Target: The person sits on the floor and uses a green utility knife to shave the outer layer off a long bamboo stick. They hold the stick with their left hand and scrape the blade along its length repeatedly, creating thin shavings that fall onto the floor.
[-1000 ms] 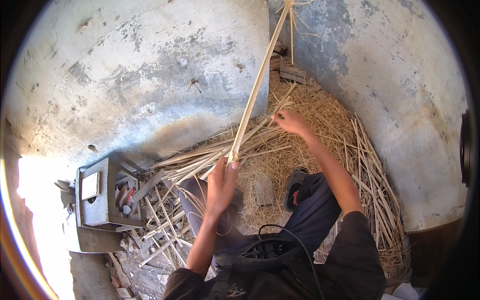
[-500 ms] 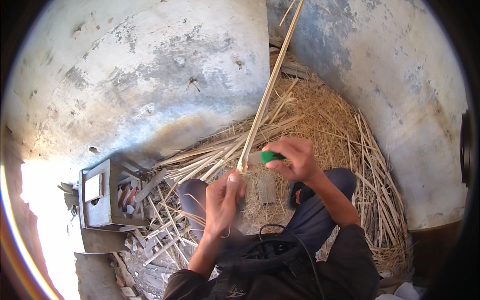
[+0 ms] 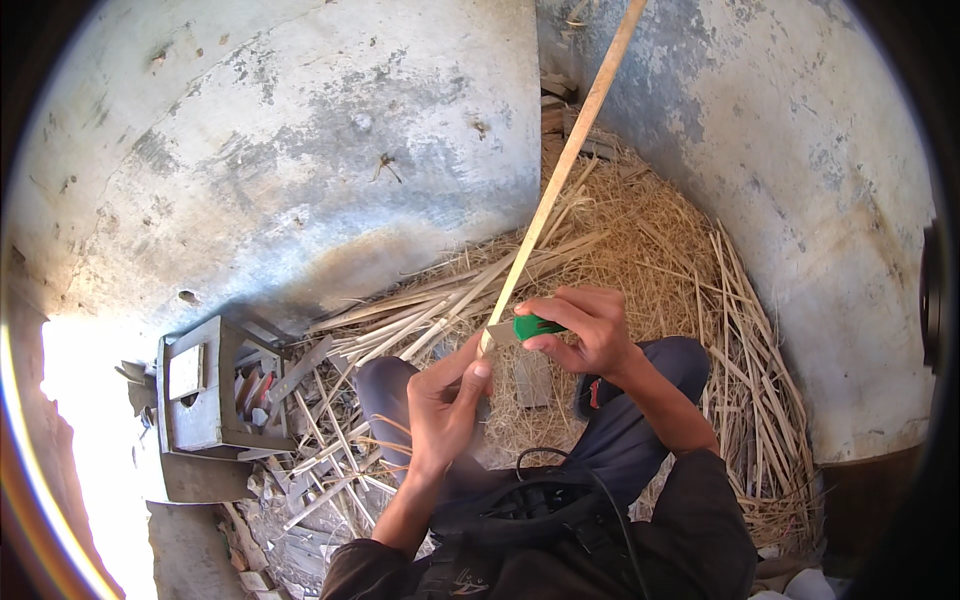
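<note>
A long pale bamboo strip (image 3: pixel 560 181) slants from the top of the view down to my left hand (image 3: pixel 443 408), whose fingers are closed round its near end. My right hand (image 3: pixel 590 330) grips a knife (image 3: pixel 538 326) by its green handle. The knife's short flat blade touches the strip just beyond my left fingers, and the two hands are close together over my lap. Below my left fingers the end of the strip is hidden. Thin curled fibres (image 3: pixel 392 440) hang beside my left wrist.
Shavings (image 3: pixel 640 235) cover the floor ahead, with bamboo strips (image 3: pixel 755 400) piled along the right wall. More strips (image 3: pixel 440 308) lie to the left. A wooden box (image 3: pixel 200 395) holding tools stands at the left. Worn walls (image 3: pixel 330 130) meet in a corner ahead.
The strip has turned, showing a broader face, and its far end has swung right. My right hand has moved slightly left and down, bringing the blade onto the strip.
</note>
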The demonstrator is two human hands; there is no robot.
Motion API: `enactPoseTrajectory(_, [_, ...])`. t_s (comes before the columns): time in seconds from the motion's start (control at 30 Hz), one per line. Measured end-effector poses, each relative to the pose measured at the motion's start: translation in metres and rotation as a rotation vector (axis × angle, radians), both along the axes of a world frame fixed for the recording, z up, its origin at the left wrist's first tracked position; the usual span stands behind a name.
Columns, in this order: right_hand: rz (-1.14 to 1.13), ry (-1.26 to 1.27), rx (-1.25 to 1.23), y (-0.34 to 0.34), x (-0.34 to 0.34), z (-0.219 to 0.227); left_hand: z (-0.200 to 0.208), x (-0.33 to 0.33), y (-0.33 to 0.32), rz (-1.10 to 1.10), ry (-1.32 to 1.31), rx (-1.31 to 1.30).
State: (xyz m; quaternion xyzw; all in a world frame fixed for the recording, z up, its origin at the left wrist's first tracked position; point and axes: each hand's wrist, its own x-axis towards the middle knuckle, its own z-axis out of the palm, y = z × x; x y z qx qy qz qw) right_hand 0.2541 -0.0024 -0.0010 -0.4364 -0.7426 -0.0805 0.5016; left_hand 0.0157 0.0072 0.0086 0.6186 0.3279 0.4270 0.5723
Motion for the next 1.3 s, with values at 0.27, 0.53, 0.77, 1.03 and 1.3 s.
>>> enactPoseTrajectory(0.27, [-0.019,0.012,0.031,0.000,-0.004,0.001,-0.005,-0.007,0.001,0.046,0.037,0.044])
enactPoseTrajectory(0.53, [-0.061,0.010,0.055,-0.001,-0.007,0.004,-0.007,-0.009,-0.002,0.033,0.018,0.003])
enactPoseTrajectory(0.77, [-0.082,-0.045,0.035,-0.003,-0.006,0.005,-0.012,-0.011,-0.002,0.048,0.044,0.019])
enactPoseTrajectory(1.03, [-0.114,-0.085,0.037,-0.002,-0.007,0.004,-0.009,-0.011,-0.005,0.067,0.046,-0.014])
enactPoseTrajectory(1.3, [-0.130,-0.112,0.048,0.001,-0.007,0.000,-0.016,-0.012,-0.002,0.080,0.067,0.020])
